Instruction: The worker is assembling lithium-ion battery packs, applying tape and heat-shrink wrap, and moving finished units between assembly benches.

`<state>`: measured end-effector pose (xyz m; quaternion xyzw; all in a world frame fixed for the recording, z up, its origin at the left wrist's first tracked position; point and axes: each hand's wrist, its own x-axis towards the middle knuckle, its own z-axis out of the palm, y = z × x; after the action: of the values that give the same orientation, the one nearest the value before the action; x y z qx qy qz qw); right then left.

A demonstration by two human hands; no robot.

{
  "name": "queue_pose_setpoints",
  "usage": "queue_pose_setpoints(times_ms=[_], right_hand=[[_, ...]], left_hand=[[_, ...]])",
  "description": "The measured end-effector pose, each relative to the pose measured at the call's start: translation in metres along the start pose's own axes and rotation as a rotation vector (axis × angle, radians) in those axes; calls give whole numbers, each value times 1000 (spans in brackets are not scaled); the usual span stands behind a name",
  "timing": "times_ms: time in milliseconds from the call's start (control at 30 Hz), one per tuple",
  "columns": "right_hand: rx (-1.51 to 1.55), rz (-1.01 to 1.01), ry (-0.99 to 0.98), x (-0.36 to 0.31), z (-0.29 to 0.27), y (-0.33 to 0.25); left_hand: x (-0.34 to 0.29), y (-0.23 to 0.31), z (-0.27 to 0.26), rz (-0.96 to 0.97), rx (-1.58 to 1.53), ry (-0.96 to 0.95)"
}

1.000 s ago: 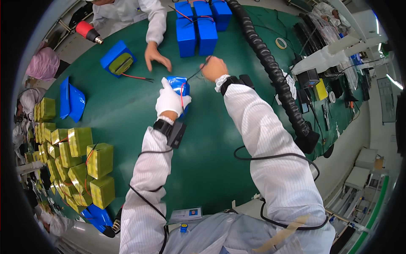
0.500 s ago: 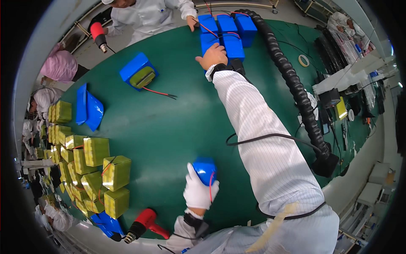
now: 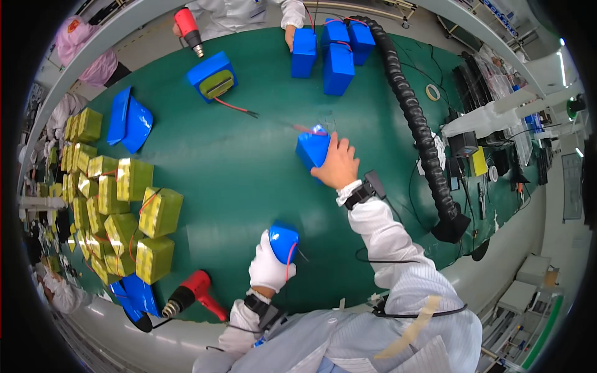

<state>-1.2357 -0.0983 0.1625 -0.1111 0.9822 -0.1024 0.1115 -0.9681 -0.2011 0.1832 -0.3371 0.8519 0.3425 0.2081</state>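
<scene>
The held blocks (image 3: 311, 149) are blue, the table (image 3: 217, 205) green.

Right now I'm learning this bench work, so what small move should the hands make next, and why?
I'd probably ease the blue pack in the right hand toward the body. It is out over the middle of the green table, while the gloved left hand holds a second blue pack closer to the near edge.

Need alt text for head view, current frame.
First-person view: gloved left hand holds a glossy blue pack over a green table; bare right hand grips another blue pack farther out. Yellow packs cluster at left; more blue packs stand at the far side.
</scene>
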Motion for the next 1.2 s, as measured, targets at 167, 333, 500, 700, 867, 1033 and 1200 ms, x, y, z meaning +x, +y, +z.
queue_pose_setpoints(times_ms=[167, 333, 500, 700, 867, 1033, 1200], right_hand=[[185, 21, -167, -64, 8, 24], [339, 98, -194, -124, 4, 77], [469, 68, -69, -237, -37, 136], [853, 200, 110, -429, -79, 212], [1494, 325, 487, -645, -72, 251], [1781, 495, 971, -923, -60, 237], [1806, 700, 1576, -1215, 18, 111]], left_hand=[[-2, -31, -4, 107, -212, 113], [29, -129, 32, 145, -1036, -341], [-20, -128, 62, 246, -1635, -415], [-77, -108, 60, 426, -1466, -763], [-159, -77, 101, 471, -1385, -1164], [-305, -26, 192, 236, -1085, -1398], [-531, -69, 319, 283, -572, -2079]])
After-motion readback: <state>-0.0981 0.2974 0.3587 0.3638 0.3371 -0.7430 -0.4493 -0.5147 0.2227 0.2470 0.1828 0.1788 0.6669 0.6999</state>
